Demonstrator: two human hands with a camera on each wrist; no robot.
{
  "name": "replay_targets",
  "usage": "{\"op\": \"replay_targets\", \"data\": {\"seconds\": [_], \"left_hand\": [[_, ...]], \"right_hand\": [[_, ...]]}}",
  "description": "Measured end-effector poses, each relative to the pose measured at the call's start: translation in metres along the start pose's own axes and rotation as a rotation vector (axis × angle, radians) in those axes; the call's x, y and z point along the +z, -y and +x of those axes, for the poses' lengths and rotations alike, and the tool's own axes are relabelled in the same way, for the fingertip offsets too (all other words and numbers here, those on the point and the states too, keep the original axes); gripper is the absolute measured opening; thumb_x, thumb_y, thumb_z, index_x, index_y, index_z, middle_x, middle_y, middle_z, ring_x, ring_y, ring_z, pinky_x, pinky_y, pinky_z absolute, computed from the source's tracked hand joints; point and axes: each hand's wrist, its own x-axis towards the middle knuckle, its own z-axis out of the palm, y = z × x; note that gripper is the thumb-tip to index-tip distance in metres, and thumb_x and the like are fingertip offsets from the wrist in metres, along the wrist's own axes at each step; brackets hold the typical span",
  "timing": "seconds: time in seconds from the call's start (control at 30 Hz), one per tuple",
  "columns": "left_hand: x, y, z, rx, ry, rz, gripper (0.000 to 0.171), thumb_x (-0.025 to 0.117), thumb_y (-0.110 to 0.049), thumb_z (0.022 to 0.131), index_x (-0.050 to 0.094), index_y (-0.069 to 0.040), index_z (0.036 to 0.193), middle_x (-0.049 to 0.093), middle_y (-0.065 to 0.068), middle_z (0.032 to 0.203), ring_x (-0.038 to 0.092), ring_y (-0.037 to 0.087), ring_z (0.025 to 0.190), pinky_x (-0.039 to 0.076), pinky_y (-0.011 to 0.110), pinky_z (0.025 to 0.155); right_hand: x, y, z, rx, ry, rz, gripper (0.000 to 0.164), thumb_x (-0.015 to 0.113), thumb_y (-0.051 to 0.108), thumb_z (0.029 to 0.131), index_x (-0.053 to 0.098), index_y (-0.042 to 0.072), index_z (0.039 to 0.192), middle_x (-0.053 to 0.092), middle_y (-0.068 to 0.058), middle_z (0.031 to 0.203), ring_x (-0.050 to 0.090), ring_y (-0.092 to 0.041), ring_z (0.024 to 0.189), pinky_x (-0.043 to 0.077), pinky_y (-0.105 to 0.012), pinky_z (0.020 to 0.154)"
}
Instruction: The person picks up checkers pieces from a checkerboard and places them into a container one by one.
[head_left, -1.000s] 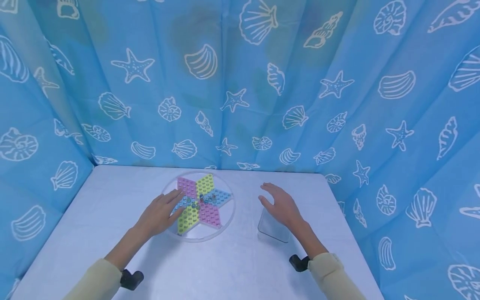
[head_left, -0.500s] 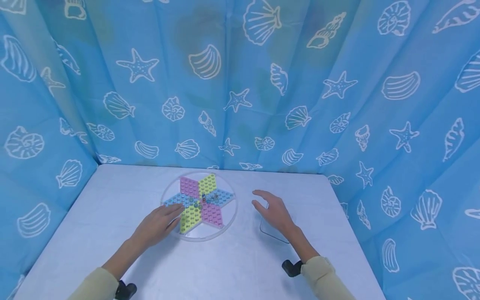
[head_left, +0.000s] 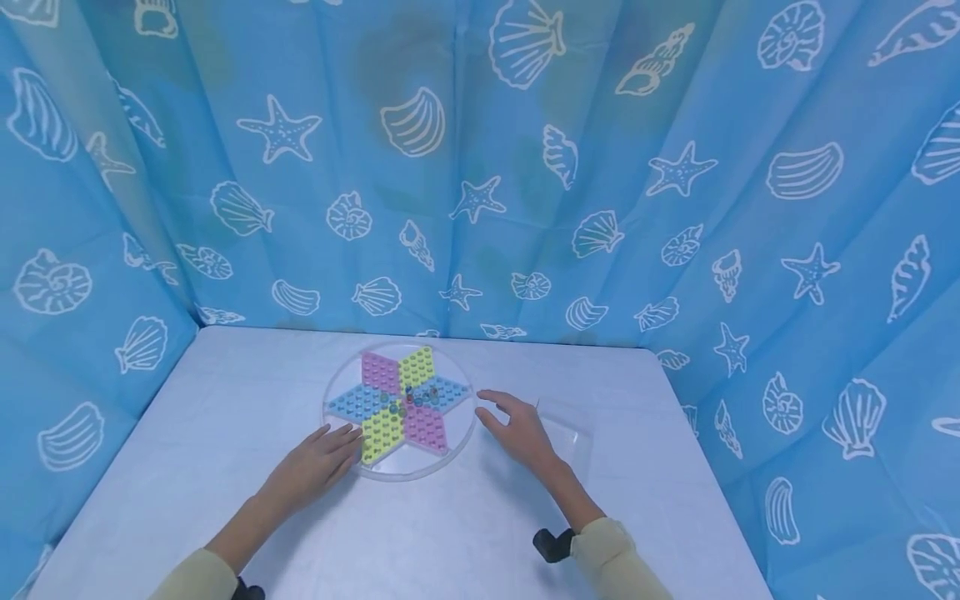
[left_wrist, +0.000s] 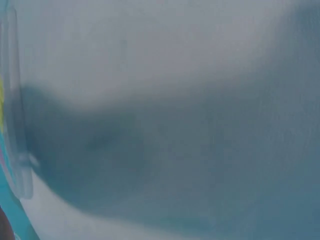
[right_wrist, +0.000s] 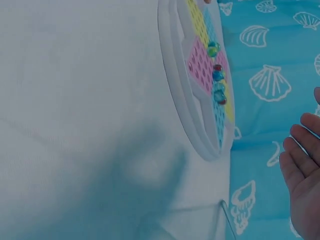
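Note:
A round Chinese checkers board (head_left: 453, 446) lies on the table, its star in pink, yellow and blue. Several glass marbles (head_left: 409, 398) sit around the star's middle; the right wrist view shows the marbles (right_wrist: 219, 75) as blue, green and red. My left hand (head_left: 311, 462) is at the board's near-left rim, fingers extended and overlapping it. On the other side my right hand (head_left: 519, 429) has its fingertips close to the right rim, holding nothing. The right wrist view catches the right hand's fingers (right_wrist: 303, 175) nearly straight. Only the board's rim (left_wrist: 16, 100) and hand shadow show in the left wrist view.
A clear plastic box (head_left: 573, 442) stands on the table right of the board, partly behind my right hand and forearm. White cloth covers the table (head_left: 420, 542). A blue curtain (head_left: 465, 233) with white seashells rises along the back and sides.
My right hand has moved left from over the clear box to near the board's right rim. The left hand has drawn back from over the star to the near-left rim.

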Motion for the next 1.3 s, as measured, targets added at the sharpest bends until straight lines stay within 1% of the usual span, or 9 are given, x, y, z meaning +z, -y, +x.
{"op": "replay_targets", "data": {"seconds": [0.07,0.17,0.27,0.37,0.5,0.67,0.8,1.07,1.3], "left_hand": [[0.003,0.0,-0.001,0.008,-0.009,-0.001,0.036,0.066,-0.02,0.097,0.065,-0.004,0.129,0.062,0.012,0.135,0.055,0.029,0.128,0.039,0.053,0.112],[0.009,0.002,-0.003,0.047,-0.059,-0.004,0.035,0.069,-0.015,0.093,0.066,-0.001,0.126,0.064,0.014,0.131,0.058,0.032,0.123,0.043,0.055,0.108],[0.014,0.004,-0.006,0.088,-0.107,-0.005,0.035,0.072,-0.01,0.089,0.067,0.001,0.122,0.065,0.017,0.127,0.06,0.035,0.119,0.046,0.056,0.103],[0.017,0.004,-0.009,0.107,-0.12,-0.014,0.036,0.072,-0.008,0.087,0.066,0.002,0.121,0.065,0.018,0.126,0.061,0.036,0.117,0.047,0.056,0.102],[0.018,0.004,-0.012,0.107,-0.088,-0.024,0.037,0.07,-0.008,0.089,0.065,0.003,0.124,0.064,0.018,0.128,0.059,0.036,0.12,0.046,0.054,0.104],[0.015,0.004,-0.012,0.079,-0.014,-0.022,0.037,0.067,-0.011,0.094,0.063,0.002,0.128,0.062,0.016,0.132,0.057,0.035,0.124,0.043,0.053,0.108],[0.015,0.005,-0.011,0.06,0.024,-0.018,0.036,0.066,-0.013,0.096,0.063,0.001,0.129,0.061,0.016,0.133,0.056,0.034,0.125,0.041,0.051,0.11],[0.021,0.009,-0.01,0.125,-0.076,-0.037,0.034,0.069,-0.008,0.09,0.066,0.003,0.123,0.064,0.018,0.127,0.06,0.036,0.119,0.046,0.052,0.105],[0.022,0.01,-0.009,0.146,-0.14,-0.066,0.034,0.071,-0.007,0.088,0.067,0.004,0.119,0.066,0.019,0.124,0.062,0.037,0.116,0.048,0.053,0.102]], "right_hand": [[0.006,0.0,0.0,0.006,0.004,0.039,0.04,0.063,0.034,0.1,0.064,0.012,0.133,0.061,-0.008,0.137,0.053,-0.029,0.131,0.047,-0.05,0.106],[0.016,-0.002,0.002,0.001,0.008,0.075,0.041,0.062,0.034,0.1,0.063,0.01,0.133,0.061,-0.008,0.137,0.052,-0.028,0.131,0.047,-0.047,0.106],[0.027,-0.007,0.006,-0.002,0.011,0.101,0.041,0.063,0.032,0.1,0.062,0.008,0.133,0.062,-0.008,0.136,0.054,-0.025,0.13,0.048,-0.041,0.106],[0.036,-0.011,0.01,-0.005,0.003,0.133,0.039,0.065,0.026,0.1,0.062,0.003,0.131,0.063,-0.01,0.132,0.057,-0.026,0.126,0.05,-0.036,0.103],[0.046,-0.013,0.017,0.025,-0.022,0.173,0.036,0.067,0.021,0.098,0.064,0.001,0.128,0.065,-0.012,0.128,0.06,-0.028,0.12,0.052,-0.035,0.101],[0.055,-0.014,0.027,0.076,-0.023,0.184,0.037,0.069,0.023,0.096,0.065,0.004,0.128,0.066,-0.01,0.127,0.061,-0.025,0.12,0.053,-0.033,0.1],[0.062,-0.015,0.035,0.068,-0.007,0.166,0.036,0.068,0.024,0.097,0.066,0.005,0.127,0.067,-0.01,0.125,0.062,-0.025,0.118,0.054,-0.034,0.098],[0.071,-0.018,0.047,0.091,-0.009,0.105,0.031,0.066,0.025,0.098,0.07,0.009,0.125,0.07,-0.008,0.119,0.065,-0.024,0.11,0.057,-0.038,0.093],[0.075,-0.015,0.056,0.112,0.011,0.156,0.031,0.067,0.02,0.097,0.068,0.005,0.125,0.07,-0.009,0.12,0.065,-0.023,0.111,0.056,-0.035,0.095]]}}
